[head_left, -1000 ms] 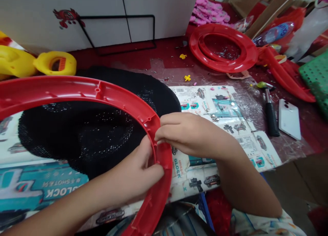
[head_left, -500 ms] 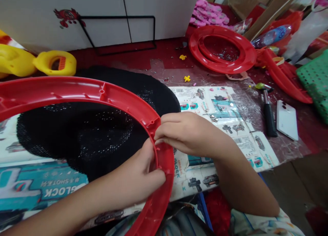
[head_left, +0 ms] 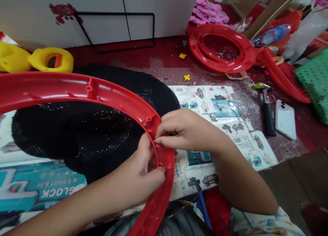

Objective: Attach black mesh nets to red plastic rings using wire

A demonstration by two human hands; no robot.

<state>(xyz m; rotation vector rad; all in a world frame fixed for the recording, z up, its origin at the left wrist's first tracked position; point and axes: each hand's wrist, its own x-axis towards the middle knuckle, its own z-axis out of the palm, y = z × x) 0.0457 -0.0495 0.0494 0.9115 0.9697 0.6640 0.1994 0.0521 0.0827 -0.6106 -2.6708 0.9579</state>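
A large red plastic ring point(head_left: 115, 89) is tilted towards me, its hollow ribbed side showing several small posts. My left hand point(head_left: 143, 169) is closed on the ring's near right part, thumb inside the channel and a finger against the inner rim. Over the channel just above it, my right hand point(head_left: 189, 130) has its thumb and fingers bent close together at the ring. Whatever its fingertips hold is too small to make out; a tiny shiny spot shows between the fingers. Under the ring lies black mesh fabric point(head_left: 102, 140).
Printed cardboard point(head_left: 220, 118) covers the work surface. To the right are a black-handled hammer point(head_left: 268, 116), a white phone point(head_left: 285, 119) and a green perforated basket point(head_left: 314, 82). More red rings point(head_left: 197, 54) lie behind. Yellow plastic parts point(head_left: 51, 60) stand at the left, near a white box point(head_left: 107, 30).
My right thumb and fingers have spread slightly apart at the channel. The ring's far side has shifted a little left in view; my left hand keeps its hold.
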